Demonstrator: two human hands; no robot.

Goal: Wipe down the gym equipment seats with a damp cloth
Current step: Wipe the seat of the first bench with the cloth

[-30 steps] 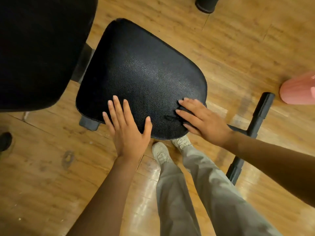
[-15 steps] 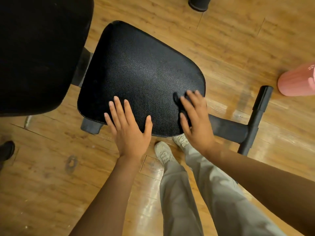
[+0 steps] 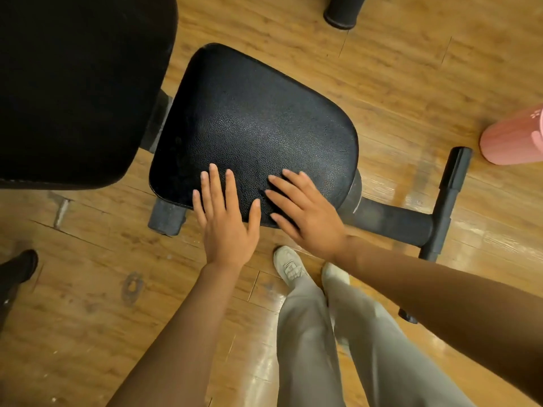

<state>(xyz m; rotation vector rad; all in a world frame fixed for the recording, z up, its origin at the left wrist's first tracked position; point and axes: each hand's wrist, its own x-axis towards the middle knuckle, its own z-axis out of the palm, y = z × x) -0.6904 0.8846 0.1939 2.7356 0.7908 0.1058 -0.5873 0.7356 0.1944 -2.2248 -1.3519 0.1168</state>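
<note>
A black textured seat pad (image 3: 252, 121) fills the middle of the view, above a wooden floor. My left hand (image 3: 226, 227) rests flat on its near edge, fingers straight and together. Just to the right, my right hand (image 3: 311, 218) presses down on the near right part of the seat with its fingers spread. A dark cloth (image 3: 277, 207) lies under that hand; only small folds show between and beside the fingers, and it is hard to tell from the black pad.
A large black back pad (image 3: 73, 83) adjoins the seat on the left. The black frame tube and cross foot (image 3: 446, 201) stick out to the right. A pink container (image 3: 514, 139) stands at the far right, and a black roller end (image 3: 340, 10) shows at the top. A dark shoe (image 3: 17, 268) is at the left edge.
My right hand has slid left with the cloth along the seat's near edge, from the right corner toward my left hand. The left hand stayed in place.
</note>
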